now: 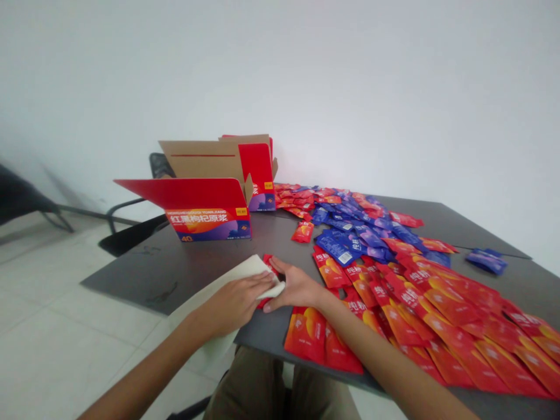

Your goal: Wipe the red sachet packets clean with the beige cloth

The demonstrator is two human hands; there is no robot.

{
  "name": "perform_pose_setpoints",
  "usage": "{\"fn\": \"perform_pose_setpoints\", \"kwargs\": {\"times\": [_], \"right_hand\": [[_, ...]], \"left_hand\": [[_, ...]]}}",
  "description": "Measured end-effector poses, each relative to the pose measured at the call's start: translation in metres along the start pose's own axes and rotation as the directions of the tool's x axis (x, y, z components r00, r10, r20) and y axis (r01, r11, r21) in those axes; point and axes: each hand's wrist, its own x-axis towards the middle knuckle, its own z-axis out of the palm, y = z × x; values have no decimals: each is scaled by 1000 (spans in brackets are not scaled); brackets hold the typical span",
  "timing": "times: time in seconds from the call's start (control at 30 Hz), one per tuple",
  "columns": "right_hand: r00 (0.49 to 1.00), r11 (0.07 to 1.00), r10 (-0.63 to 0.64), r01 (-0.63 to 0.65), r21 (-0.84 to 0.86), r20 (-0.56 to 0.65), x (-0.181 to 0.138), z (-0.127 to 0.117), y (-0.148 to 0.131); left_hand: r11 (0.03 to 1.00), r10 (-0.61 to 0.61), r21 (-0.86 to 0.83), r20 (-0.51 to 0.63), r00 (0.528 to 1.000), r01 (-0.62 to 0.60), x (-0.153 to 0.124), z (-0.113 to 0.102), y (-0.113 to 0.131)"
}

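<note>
Near the table's front edge my left hand (238, 300) presses a pale cloth (245, 269) down, its fingers closed over the fabric. A red pouch (268, 262) shows partly from under the cloth; the rest of it is covered. My right hand (293, 284) grips that pouch from the right, with fingers at its far edge and the thumb at its near edge. The cloth trails left over the table edge beneath my left forearm. Just right of my right hand, red pouches (437, 309) lie in overlapping rows.
An open red carton (210, 224) stands at the back left, with another open carton (262, 175) behind it. Mixed blue pouches (341, 245) and red ones are heaped across the middle of the grey table (210, 256). A black chair (131, 233) stands beyond the left edge.
</note>
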Motion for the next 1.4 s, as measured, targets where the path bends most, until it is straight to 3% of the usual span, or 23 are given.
{"fn": "perform_pose_setpoints", "kwargs": {"times": [0.13, 0.33, 0.57, 0.77, 1.0, 1.2, 1.4], "right_hand": [[999, 999, 40, -40, 11, 9, -1, -2, -2], [1000, 1000, -5, 5, 24, -11, 1, 1, 1], [1000, 999, -9, 9, 34, -3, -1, -1, -1], [999, 1000, -27, 27, -11, -21, 0, 1, 0], [998, 998, -54, 55, 40, -16, -1, -1, 0], [998, 998, -56, 57, 16, -28, 0, 1, 1], [997, 995, -80, 80, 55, -6, 0, -1, -2]], "left_hand": [[995, -94, 20, -14, 995, 95, 14, -3, -14], [999, 44, 30, 35, 998, -45, -2, 1, 3], [996, -87, -27, -14, 996, 86, 15, -3, -14], [999, 47, -15, 19, 999, -47, -1, 1, 3], [996, -87, -31, -24, 996, 86, 16, -2, -14], [1000, 25, -18, 14, 1000, -25, 1, 3, 2], [996, -90, -18, -34, 995, 90, 15, -2, -9]]}}
